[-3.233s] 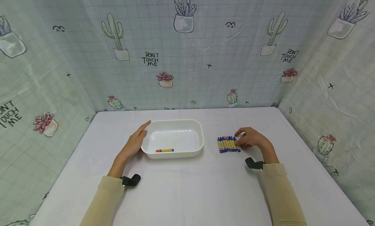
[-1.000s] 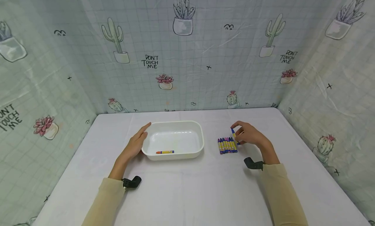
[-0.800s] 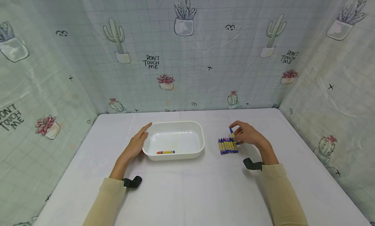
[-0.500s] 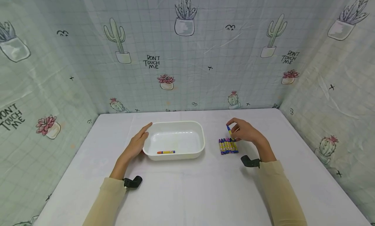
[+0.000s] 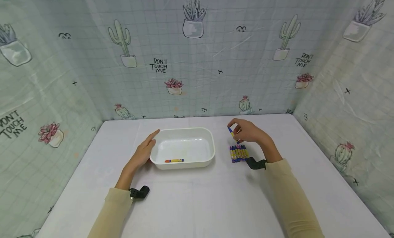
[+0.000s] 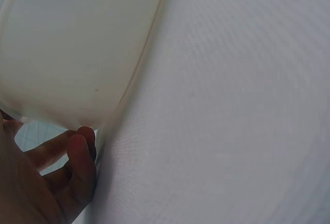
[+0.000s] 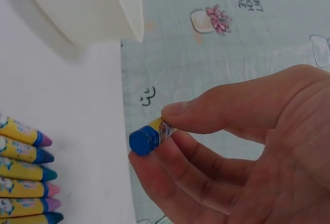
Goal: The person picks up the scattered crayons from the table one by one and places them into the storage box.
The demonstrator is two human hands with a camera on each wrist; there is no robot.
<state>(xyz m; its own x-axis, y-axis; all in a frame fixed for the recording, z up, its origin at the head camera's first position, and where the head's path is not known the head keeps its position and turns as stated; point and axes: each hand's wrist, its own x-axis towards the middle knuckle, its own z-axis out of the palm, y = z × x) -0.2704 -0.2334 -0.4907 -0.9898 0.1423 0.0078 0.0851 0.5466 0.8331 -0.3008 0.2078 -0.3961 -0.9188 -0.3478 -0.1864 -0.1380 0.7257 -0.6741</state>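
Observation:
In the head view my left hand (image 5: 144, 152) holds the left end of a white rectangular tray (image 5: 184, 166), thumb at the rim. The left wrist view shows curled fingers (image 6: 80, 157) against the tray's outer wall (image 6: 77, 44). A crayon with an orange tip (image 5: 174, 160) lies inside the tray near its front wall. My right hand (image 5: 247, 131) pinches a blue crayon (image 5: 232, 132) in a yellow wrapper, raised behind a row of crayons (image 5: 238, 153). In the right wrist view the crayon's flat blue end (image 7: 142, 140) faces the camera; the fingers cover its other part.
Several crayons (image 7: 23, 172) lie side by side on the white tabletop (image 5: 197, 203), right of the tray. A patterned cloth (image 5: 215, 90) rises behind the table and along both sides. Each wrist wears a black camera (image 5: 140, 192).
My right hand has taken the blue crayon from the right end of the row, lifted it, and carried it left and away from me. The left hand stays at the tray.

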